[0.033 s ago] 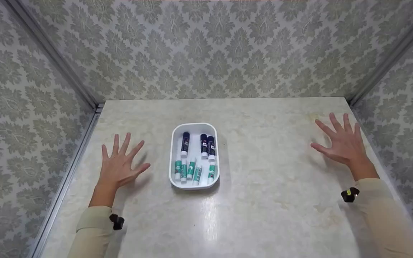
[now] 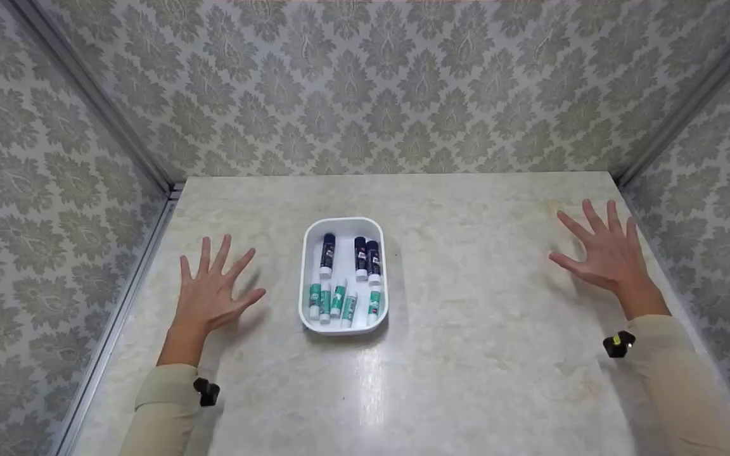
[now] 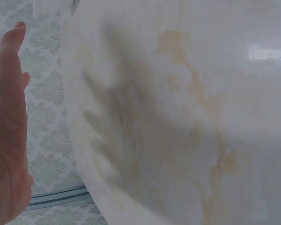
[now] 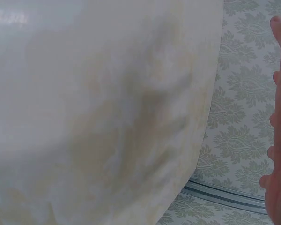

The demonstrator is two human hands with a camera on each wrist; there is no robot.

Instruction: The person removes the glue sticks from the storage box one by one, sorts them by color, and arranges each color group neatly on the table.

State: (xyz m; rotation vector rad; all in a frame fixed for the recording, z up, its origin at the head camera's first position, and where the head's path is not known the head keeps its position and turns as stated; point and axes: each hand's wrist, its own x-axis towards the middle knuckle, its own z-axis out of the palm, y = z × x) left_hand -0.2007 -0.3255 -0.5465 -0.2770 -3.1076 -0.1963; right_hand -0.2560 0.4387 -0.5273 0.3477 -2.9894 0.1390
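Note:
My left hand (image 2: 210, 299) is held over the table to the left of a white plastic tray (image 2: 343, 221), its fingers spread and nothing in it. Far to the right, my right hand (image 2: 615, 261) hovers with fingers spread as well, also holding nothing. Inside the tray lie three dark blue glue sticks (image 2: 327, 254) with white ends, in the far half. Several smaller green and white glue sticks (image 2: 349, 309) are grouped in the near half. Each wrist view shows only the edge of its hand (image 3: 8, 126) and a hand shadow on the table.
The pale marbled table (image 2: 479, 342) has patterned walls (image 2: 365, 88) at its back and both sides. A metal rail (image 2: 118, 316) runs along the left edge. Small black devices (image 2: 206, 391) sit at both wrists.

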